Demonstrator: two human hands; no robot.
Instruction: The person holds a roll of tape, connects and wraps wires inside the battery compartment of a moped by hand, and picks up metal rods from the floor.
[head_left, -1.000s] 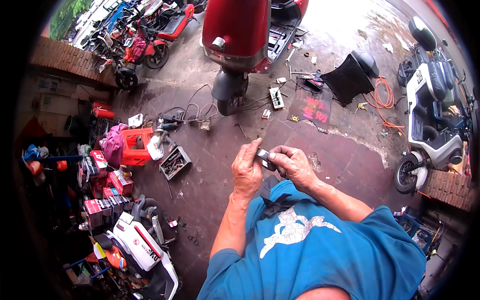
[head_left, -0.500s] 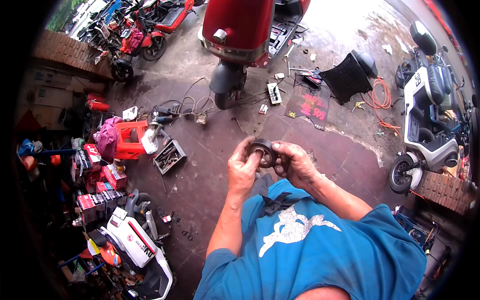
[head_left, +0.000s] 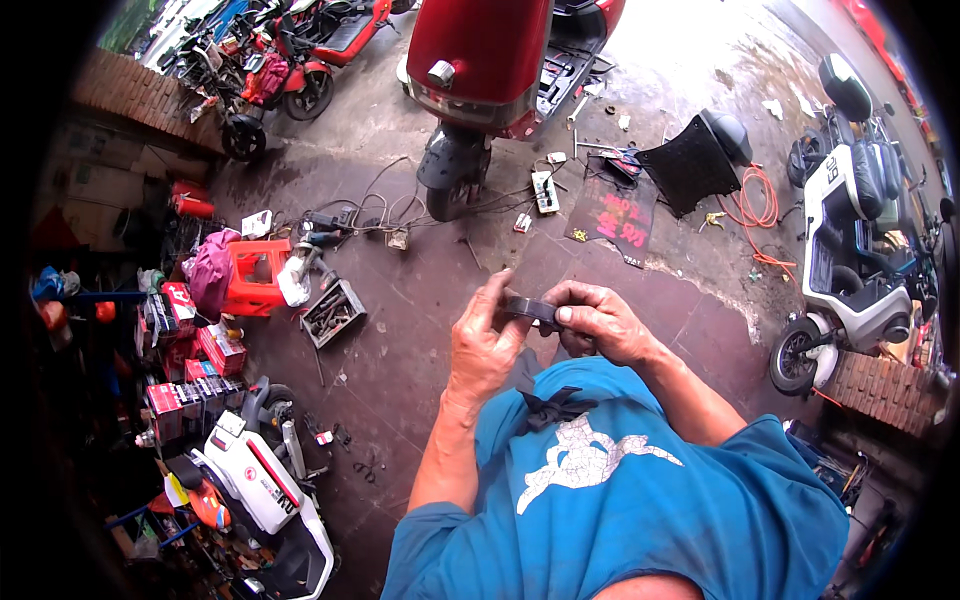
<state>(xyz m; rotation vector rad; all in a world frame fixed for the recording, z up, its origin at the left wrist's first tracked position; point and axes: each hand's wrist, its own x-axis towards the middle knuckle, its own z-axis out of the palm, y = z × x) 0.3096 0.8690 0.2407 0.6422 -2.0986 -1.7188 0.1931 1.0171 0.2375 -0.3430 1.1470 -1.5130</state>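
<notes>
A roll of black tape (head_left: 530,309) is held between both hands in front of my blue shirt (head_left: 600,490). It is turned nearly edge-on, so its hole hardly shows. My left hand (head_left: 484,338) grips the roll's left side, with the fingers behind and the thumb near the lower edge. On the other side, my right hand (head_left: 603,323) pinches its right edge between thumb and curled fingers. Whether a tape end is lifted cannot be made out.
Ahead stands a red scooter (head_left: 475,65). An orange stool (head_left: 257,280) and a metal tray of tools (head_left: 334,314) sit left. White scooters stand at lower left (head_left: 255,475) and right (head_left: 850,225). Cables, a power strip (head_left: 545,192) and a black panel (head_left: 690,165) lie on the floor.
The tape roll has turned from showing its open ring face to nearly edge-on. My left finger no longer shows through its hole. Both hands still hold it.
</notes>
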